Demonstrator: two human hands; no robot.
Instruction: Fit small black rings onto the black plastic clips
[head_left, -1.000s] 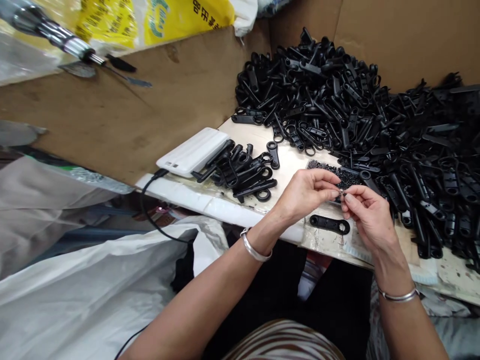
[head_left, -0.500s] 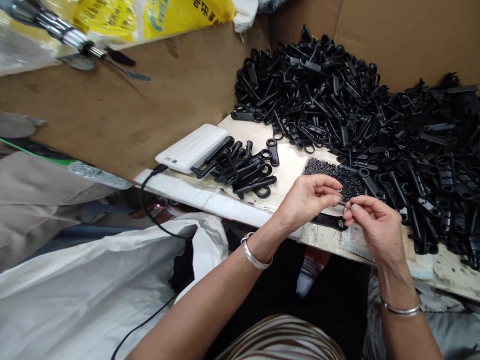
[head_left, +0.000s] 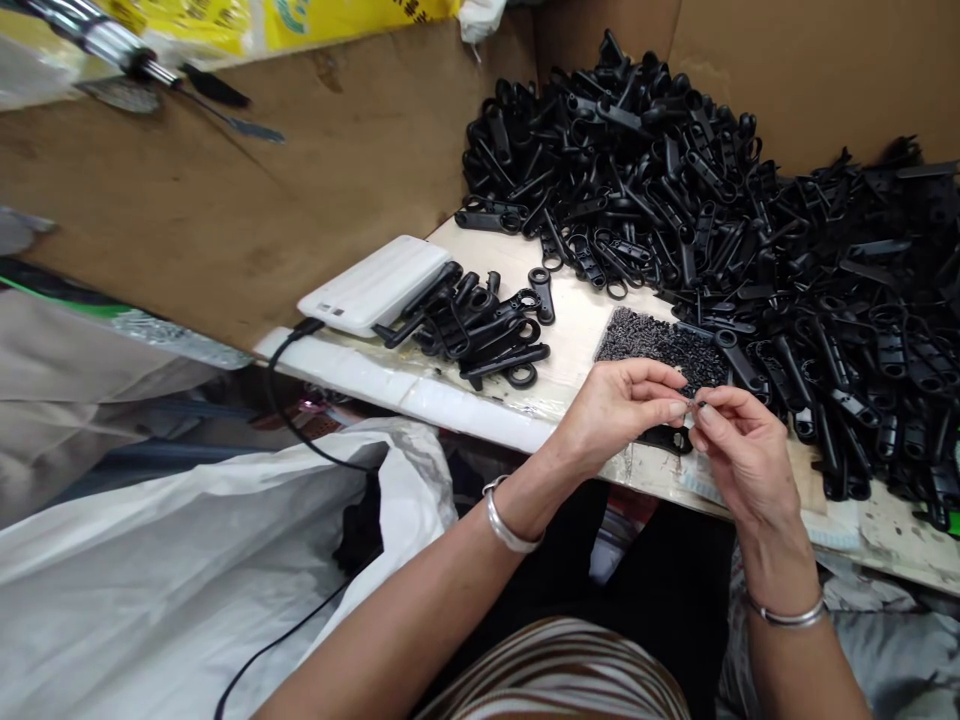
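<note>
My left hand (head_left: 619,412) and my right hand (head_left: 742,440) meet fingertip to fingertip above the table's front edge. Both are closed in a pinch. Between them is something tiny and dark, too small to name. Just behind my fingers lies a heap of small black pieces (head_left: 652,338) in a shallow square patch. Below my left fingers a black plastic part (head_left: 670,439) rests near the edge, partly covered by the hand. A large pile of black plastic arms with ring ends (head_left: 637,170) fills the back and right of the table.
A smaller group of black arms (head_left: 480,325) lies at left, beside a white power bank (head_left: 375,285) with a black cable (head_left: 289,400). Cardboard walls (head_left: 187,200) stand at left and back. An electric screwdriver (head_left: 112,45) hangs upper left. A white sack (head_left: 225,560) stands below the edge.
My right hand has moved slightly left, and its fingertips now meet those of my left hand. The whole view has shifted a little.
</note>
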